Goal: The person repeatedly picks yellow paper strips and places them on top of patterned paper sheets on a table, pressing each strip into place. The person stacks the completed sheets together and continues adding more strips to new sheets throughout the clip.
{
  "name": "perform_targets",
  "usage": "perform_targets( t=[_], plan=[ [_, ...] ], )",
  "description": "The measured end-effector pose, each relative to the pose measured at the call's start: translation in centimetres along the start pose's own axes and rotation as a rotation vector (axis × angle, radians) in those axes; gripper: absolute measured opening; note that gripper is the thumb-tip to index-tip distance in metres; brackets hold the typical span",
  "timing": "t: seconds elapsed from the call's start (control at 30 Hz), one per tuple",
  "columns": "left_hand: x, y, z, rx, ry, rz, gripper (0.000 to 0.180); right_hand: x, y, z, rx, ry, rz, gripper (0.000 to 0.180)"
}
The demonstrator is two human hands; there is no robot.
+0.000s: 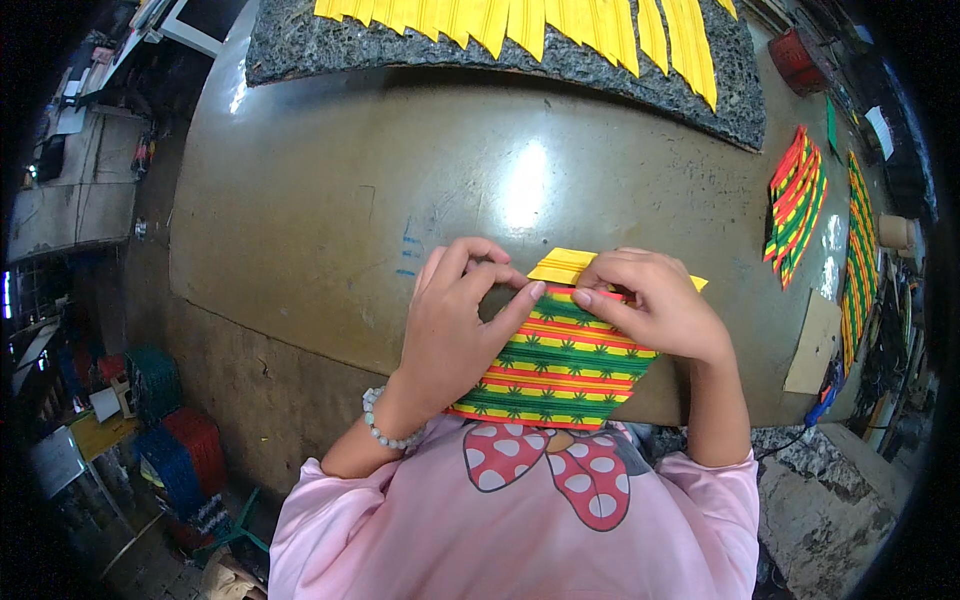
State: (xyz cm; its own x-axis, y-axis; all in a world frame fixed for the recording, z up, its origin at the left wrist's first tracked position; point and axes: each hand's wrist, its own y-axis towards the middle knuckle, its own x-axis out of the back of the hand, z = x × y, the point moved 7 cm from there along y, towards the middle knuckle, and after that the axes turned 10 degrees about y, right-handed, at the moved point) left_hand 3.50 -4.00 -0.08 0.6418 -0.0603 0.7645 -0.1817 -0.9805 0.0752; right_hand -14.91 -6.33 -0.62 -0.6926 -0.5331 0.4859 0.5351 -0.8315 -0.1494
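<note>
Striped piece [565, 360]: centre of frame; slanted sides, red/yellow/green bands with leaf marks. Lower edge right by the shirt [530, 500]; could snag there if I lean in.
Left hand [447, 320]: left of centre. Thumb and forefinger tips close together at the piece's upper-left corner, other fingers loosely curled. Can't tell from my feed if they're gripping. If not, that corner could swing under a tug from the right.
Yellow strips [525, 25]: top of frame, in a row on the grey slab [290, 50]; well apart from both hands.
Loose yellow strip [562, 264]: centre, along the piece's top edge, ends sticking out. My main worry: skew, if the two edges aren't held level.
Right hand [660, 300]: right of centre, thumb and forefinger pinching the piece's top edge. Can't confirm whether the strip is caught too; uneven pressure could crease it.
Fanned patterned strips [798, 205]: upper right, overlapping; a wide arm sweep could scatter them.
</note>
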Motion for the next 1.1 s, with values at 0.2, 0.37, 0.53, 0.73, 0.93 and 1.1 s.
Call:
perform_targets(
  t=[0.2,0.37,0.53,0.73,0.93,1.1],
  plan=[
    [-0.1,0.0,0.1,-0.005,-0.028,0.104,0.017,0.1,-0.1,-0.4,-0.004,0.066,0.031,0.031],
    [0.2,0.2,-0.1,0.029,0.046,0.094,0.017,0.1,0.0,-0.7,-0.174,0.055,-0.005,0.032],
    [-0.1,0.6,0.0,0.032,0.132,0.065,0.017,0.0,0.5,-0.6,-0.216,0.042,-0.060,0.031],
    [-0.2,0.3,0.1,0.037,0.162,0.062,0.016,-0.1,0.9,-0.5,-0.221,0.000,-0.073,0.030],
    [-0.4,0.3,0.3,0.044,0.151,0.047,0.015,-0.2,0.7,-0.1,-0.201,-0.051,-0.102,0.029],
    [-0.4,0.3,0.3,0.035,0.163,0.028,0.016,-0.4,0.8,-0.1,-0.192,-0.067,-0.110,0.029]
  ],
)
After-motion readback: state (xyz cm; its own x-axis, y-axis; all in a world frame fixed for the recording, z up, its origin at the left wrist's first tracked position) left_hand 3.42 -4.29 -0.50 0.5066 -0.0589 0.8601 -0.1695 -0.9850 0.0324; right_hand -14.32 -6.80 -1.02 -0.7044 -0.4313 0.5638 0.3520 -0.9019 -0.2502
